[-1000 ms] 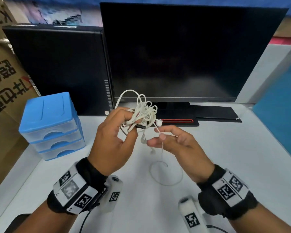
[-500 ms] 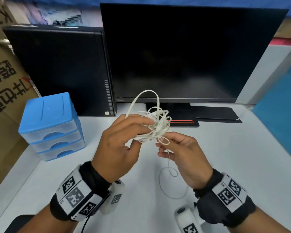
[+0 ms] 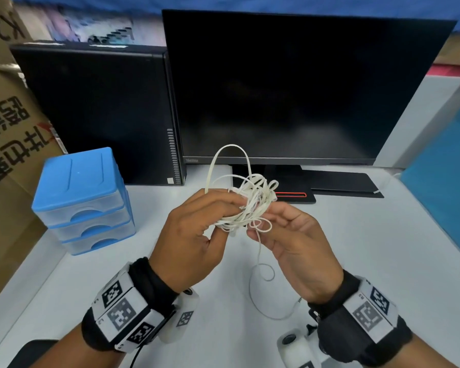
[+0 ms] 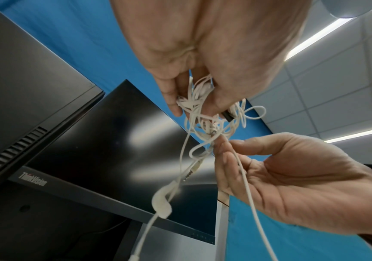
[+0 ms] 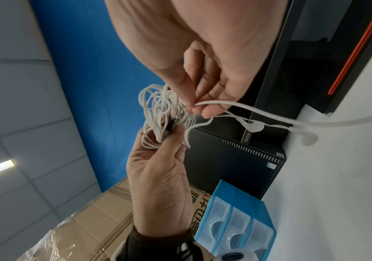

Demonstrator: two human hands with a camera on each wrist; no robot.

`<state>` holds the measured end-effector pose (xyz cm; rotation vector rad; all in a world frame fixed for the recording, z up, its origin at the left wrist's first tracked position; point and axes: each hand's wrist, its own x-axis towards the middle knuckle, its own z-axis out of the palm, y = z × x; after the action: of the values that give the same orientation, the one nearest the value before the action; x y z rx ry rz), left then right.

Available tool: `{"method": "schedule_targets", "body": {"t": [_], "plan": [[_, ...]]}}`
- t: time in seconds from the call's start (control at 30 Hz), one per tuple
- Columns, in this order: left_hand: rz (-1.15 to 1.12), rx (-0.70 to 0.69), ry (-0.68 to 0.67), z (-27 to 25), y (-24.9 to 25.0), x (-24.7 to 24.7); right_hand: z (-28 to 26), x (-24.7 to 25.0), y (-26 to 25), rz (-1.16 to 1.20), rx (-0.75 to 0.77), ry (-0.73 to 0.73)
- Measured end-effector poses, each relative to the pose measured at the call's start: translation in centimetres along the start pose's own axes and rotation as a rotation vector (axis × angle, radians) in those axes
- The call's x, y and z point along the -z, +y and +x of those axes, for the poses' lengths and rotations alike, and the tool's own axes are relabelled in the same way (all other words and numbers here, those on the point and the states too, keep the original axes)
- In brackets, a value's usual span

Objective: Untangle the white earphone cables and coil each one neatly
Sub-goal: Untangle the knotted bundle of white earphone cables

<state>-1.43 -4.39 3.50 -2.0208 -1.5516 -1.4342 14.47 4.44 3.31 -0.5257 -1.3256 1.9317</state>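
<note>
A tangle of white earphone cables (image 3: 252, 203) hangs in the air above the white table (image 3: 369, 261). My left hand (image 3: 230, 219) grips the bundle from the left, thumb and fingers curled round it. My right hand (image 3: 260, 221) pinches one strand at the tangle's lower right. From there a single cable drops to the table and ends in a loop (image 3: 263, 290). In the left wrist view an earbud (image 4: 162, 201) and a jack plug (image 4: 191, 171) dangle below the knot. The right wrist view shows two earbuds (image 5: 254, 127) hanging off the bundle (image 5: 162, 113).
A black monitor (image 3: 303, 88) and a black computer case (image 3: 96, 110) stand along the back of the table. A blue drawer unit (image 3: 83, 192) sits at the left, with a cardboard box (image 3: 6, 155) beside it. A blue partition (image 3: 449, 181) bounds the right side.
My right hand has risen from an open pose below the tangle and now pinches a strand at it. The bundle has shifted right, and a tall loop stands above it.
</note>
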Motion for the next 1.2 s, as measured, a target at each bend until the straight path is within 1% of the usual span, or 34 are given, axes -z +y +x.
{"method": "schedule_targets", "body": {"t": [0.07, 0.13, 0.27, 0.33, 0.4, 0.5, 0.57, 0.67, 0.73, 0.8, 0.9, 0.97, 1.0, 1.07, 1.13, 1.2], "plan": [[-0.009, 0.009, -0.03, -0.2, 0.0, -0.3, 0.0, 0.0, 0.2, 0.041, 0.038, 0.049], [-0.023, 0.018, -0.051, -0.4, 0.2, -0.6, -0.2, -0.1, 0.3, 0.028, 0.075, 0.113], [-0.078, 0.047, 0.002, -0.2, 0.3, -0.4, -0.4, -0.6, 0.4, -0.155, 0.13, 0.242], [-0.084, 0.047, 0.005, -0.1, 0.2, -0.2, -0.3, -0.6, 0.3, -0.173, 0.134, 0.255], [-0.08, 0.047, -0.017, -0.1, 0.2, -0.2, -0.3, -0.6, 0.1, -0.132, 0.158, 0.251], [-0.08, 0.043, -0.043, -0.4, 0.3, -0.5, -0.3, -0.6, -0.1, -0.127, 0.248, 0.252], [-0.067, 0.021, -0.043, -0.4, 0.4, -0.7, -0.3, -0.6, -0.2, -0.169, 0.278, 0.223], [-0.03, -0.008, -0.067, -0.3, 0.2, -0.6, -0.2, -0.2, -0.4, -0.218, 0.263, 0.134], [0.002, -0.022, -0.116, -0.3, -0.1, -0.5, -0.1, 0.2, -1.0, -0.211, 0.23, 0.074], [0.03, -0.037, -0.183, -0.2, -0.3, -0.5, -0.2, 0.5, -1.5, -0.276, 0.231, 0.037], [0.059, -0.048, -0.26, -0.4, -0.5, -0.6, -0.6, 0.4, -1.8, -0.506, 0.367, -0.011], [0.086, -0.054, -0.295, -0.5, -0.5, -0.5, -0.8, 0.2, -1.8, -0.615, 0.404, -0.047], [0.097, -0.059, -0.305, -0.5, -0.5, -0.4, -0.9, 0.2, -1.9, -0.636, 0.382, -0.066], [0.107, -0.073, -0.312, -0.6, -0.5, -0.3, -0.8, 0.4, -2.3, -0.626, 0.276, -0.085], [0.124, -0.094, -0.322, -0.5, -0.3, -0.3, -0.5, 0.7, -2.8, -0.597, 0.171, -0.067], [0.136, -0.117, -0.338, -0.7, 0.0, -0.6, 0.0, 1.0, -3.0, -0.655, 0.154, -0.042]]}}
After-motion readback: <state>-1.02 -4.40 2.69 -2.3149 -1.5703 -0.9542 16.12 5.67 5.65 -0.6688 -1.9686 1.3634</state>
